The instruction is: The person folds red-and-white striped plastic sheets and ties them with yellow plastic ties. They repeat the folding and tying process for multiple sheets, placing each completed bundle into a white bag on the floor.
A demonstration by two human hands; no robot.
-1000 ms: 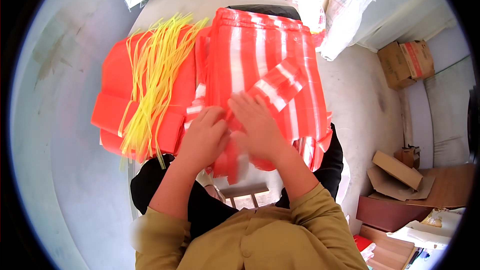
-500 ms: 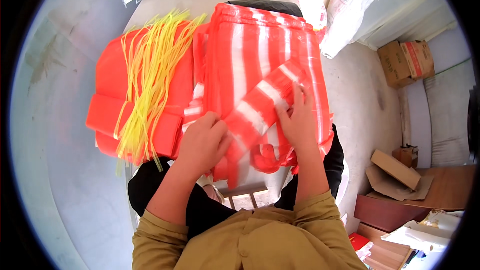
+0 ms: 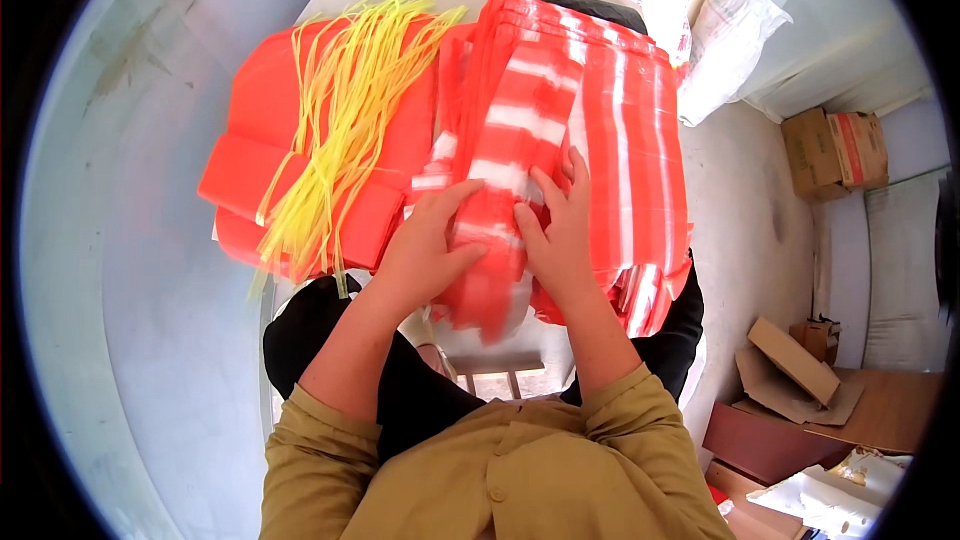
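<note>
One red stack (image 3: 262, 90), one yellow strand bundle (image 3: 340, 145) on top. Left hand (image 3: 425, 248): fingers apart, on left edge of one red-white strip (image 3: 518, 130). Right hand (image 3: 562, 232): fingers spread, on right edge. Strip lies over one striped stack (image 3: 640, 155).

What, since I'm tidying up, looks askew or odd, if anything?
The opened cardboard box at lower right sits askew on the brown surface; the yellow strips splay untidily over the red stack, loose ends hanging past its near edge.

A red-white striped strip (image 3: 522, 120) lies aslant on matching sheets (image 3: 635, 150).
</note>
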